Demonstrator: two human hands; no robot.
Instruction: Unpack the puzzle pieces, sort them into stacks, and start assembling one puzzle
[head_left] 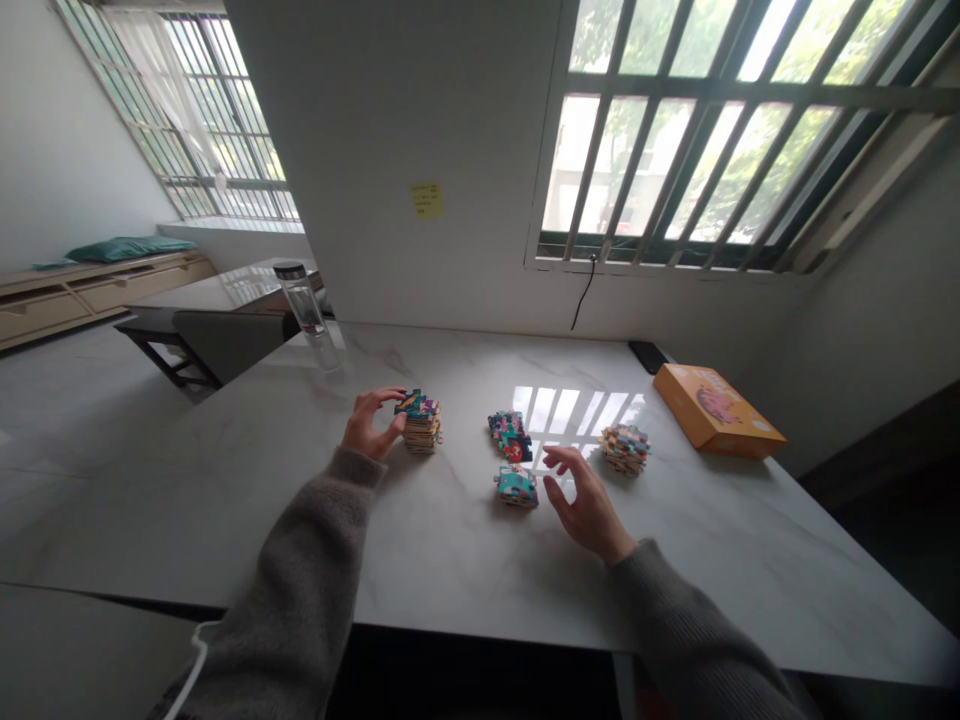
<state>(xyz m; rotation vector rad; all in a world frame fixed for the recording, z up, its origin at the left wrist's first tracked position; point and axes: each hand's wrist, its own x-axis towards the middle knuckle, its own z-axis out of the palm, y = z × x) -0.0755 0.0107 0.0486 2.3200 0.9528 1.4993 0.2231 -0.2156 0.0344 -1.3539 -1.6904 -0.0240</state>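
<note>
My left hand (371, 424) is at the left side of a tall stack of jigsaw puzzle pieces (423, 432). Its thumb and fingers pinch a dark, colourful puzzle piece (409, 402) at the top of that stack; whether the piece touches the stack I cannot tell. My right hand (589, 505) hovers with thumb and fingers apart and nothing between them. Just left of it sits a low stack of teal puzzle pieces (517, 486). Behind that lie several dark, multicoloured puzzle pieces (510, 434). To the right stands another stack of puzzle pieces (625, 450), in paler colours.
An orange box (716, 408) lies at the right of the white marble-look table (442, 560), with a black phone (647, 356) behind it. A glass bottle (301, 300) stands at the far left corner. The wall with a yellow note (427, 200) bounds the table's back.
</note>
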